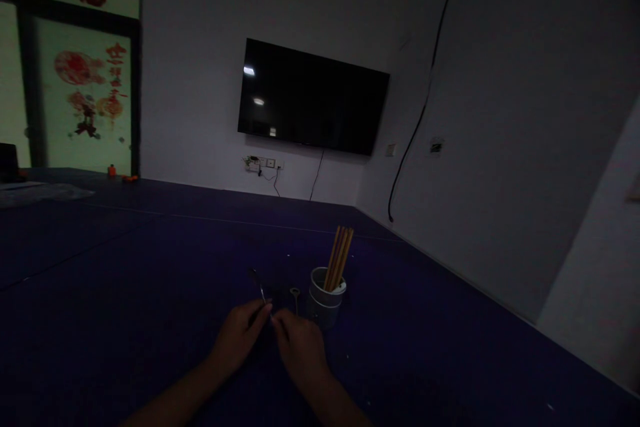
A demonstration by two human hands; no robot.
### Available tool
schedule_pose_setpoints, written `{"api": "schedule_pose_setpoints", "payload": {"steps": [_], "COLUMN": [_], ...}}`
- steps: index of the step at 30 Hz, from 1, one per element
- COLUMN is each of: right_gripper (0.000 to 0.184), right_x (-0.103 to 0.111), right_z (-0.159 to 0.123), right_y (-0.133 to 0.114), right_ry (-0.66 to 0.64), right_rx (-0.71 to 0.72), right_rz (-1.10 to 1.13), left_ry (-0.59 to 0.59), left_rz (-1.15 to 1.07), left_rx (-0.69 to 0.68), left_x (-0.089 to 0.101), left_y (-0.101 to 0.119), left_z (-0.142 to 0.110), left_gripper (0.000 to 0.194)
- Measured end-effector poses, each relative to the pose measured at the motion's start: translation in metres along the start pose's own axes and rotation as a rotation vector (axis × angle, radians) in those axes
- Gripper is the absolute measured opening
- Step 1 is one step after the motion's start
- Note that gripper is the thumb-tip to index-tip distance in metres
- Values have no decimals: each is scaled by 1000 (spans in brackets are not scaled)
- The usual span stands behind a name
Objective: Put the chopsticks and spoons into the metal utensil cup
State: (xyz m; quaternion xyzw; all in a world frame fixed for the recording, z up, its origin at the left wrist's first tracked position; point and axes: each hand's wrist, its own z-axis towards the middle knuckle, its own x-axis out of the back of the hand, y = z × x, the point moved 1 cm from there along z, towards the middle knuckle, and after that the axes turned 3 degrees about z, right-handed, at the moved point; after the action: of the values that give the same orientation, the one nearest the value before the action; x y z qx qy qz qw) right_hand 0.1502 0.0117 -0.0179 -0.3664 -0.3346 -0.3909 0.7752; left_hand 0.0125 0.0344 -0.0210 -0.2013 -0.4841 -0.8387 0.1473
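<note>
A person's left hand [243, 328] and right hand [303, 341] pinch a thin, shiny metal utensil [263, 293] near a grey cylindrical cup [324, 307] of tan sticks [339, 255]; the hands hide the utensil's lower end, dimness its tip.

Could not see the lower end of the slender metal utensil [263, 292], covered by the left hand [245, 327] and the right hand [301, 340]; lost its upper tip in blur against the dark worktop [150, 293]. Failed to trace the handle of the spoon-like piece [295, 292] past the right hand. Missed the lower ends of the yellow sticks [339, 257], sunk inside the grey cup [324, 310]. Saw both forearms [187, 387] cut off by the bottom edge, and the black object [7, 161] by the left. Could not identify the orange items [111, 171] or white specks [347, 356], too small to tell.
</note>
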Motion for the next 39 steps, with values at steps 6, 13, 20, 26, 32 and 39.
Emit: {"api": "schedule_pose_setpoints", "payload": {"steps": [6, 13, 20, 26, 32, 39], "right_gripper": [19, 5, 6, 26, 29, 21], "right_x": [-3, -2, 0, 3, 1, 12], "right_z": [-1, -2, -2, -4, -7, -3], "right_y": [-1, -1, 0, 1, 3, -7], "right_ry": [-52, -71, 26, 193, 320, 358], "right_rx": [-11, 34, 47, 149, 240, 65], "right_rz": [-14, 124, 203, 240, 356, 693], "left_ry": [101, 136, 165, 169, 66, -52], "left_rz": [44, 38, -40, -120, -162, -161], "left_rx": [-31, -30, 57, 162, 176, 88], "left_x": [0, 0, 2, 4, -1, -3], "left_y": [-1, 3, 3, 0, -7, -2], "left_z": [-2, -5, -3, 1, 3, 0], "left_gripper": [40, 41, 47, 52, 50, 43]}}
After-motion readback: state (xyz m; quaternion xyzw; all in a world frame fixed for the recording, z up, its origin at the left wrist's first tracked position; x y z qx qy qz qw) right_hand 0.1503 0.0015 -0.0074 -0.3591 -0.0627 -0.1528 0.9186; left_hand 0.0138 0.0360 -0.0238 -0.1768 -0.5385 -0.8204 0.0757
